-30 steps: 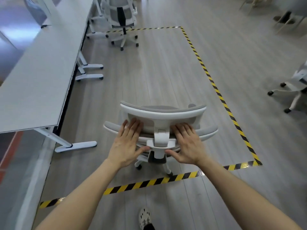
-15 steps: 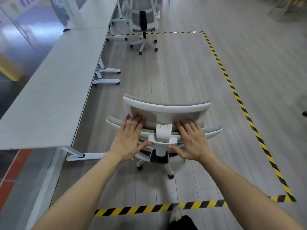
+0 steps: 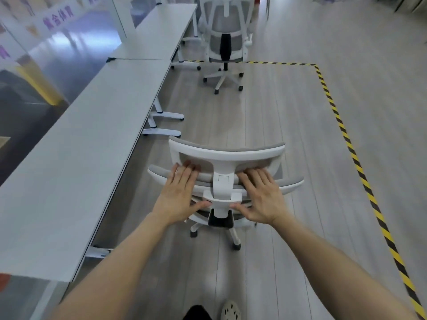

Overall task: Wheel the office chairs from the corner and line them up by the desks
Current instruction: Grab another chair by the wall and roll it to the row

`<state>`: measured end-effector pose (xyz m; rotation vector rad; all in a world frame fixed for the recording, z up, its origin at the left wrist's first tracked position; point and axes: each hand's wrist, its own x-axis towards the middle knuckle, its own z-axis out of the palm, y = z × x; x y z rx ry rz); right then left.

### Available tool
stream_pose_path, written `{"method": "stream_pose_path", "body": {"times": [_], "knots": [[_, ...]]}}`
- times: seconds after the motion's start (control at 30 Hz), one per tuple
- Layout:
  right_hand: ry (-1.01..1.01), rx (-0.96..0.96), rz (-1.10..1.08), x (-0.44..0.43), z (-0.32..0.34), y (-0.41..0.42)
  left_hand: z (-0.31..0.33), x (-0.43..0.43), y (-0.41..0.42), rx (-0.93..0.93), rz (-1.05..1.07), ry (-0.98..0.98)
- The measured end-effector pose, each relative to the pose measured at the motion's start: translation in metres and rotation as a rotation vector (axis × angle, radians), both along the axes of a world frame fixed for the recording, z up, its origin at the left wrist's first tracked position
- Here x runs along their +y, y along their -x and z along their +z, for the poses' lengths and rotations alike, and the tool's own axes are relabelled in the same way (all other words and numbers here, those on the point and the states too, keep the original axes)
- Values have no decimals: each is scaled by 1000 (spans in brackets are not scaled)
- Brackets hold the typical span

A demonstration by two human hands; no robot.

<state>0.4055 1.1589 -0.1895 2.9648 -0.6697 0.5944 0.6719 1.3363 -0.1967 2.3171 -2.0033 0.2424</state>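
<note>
Left hand and right hand flat on the chair back as before — now farther along the desk.

Left grip: pressing flat against the chair back.
Right grip: pressing flat likewise.
Desk: standing just left of the chair.

Grey plank floor; yellow-black hazard tape marking zone; purple-lettered glass wall left.
</note>
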Motion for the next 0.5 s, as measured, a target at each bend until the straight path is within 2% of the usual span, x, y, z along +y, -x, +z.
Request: {"method": "stream_pose_path", "body": {"times": [0.2, 0.5], "knots": [[3, -46, -13, -119, -10, -74, -3, -114, -67, 26, 30, 39], [10, 51, -46, -307, -6, -204, -7, -306, -198, 96, -13, 151]]}}
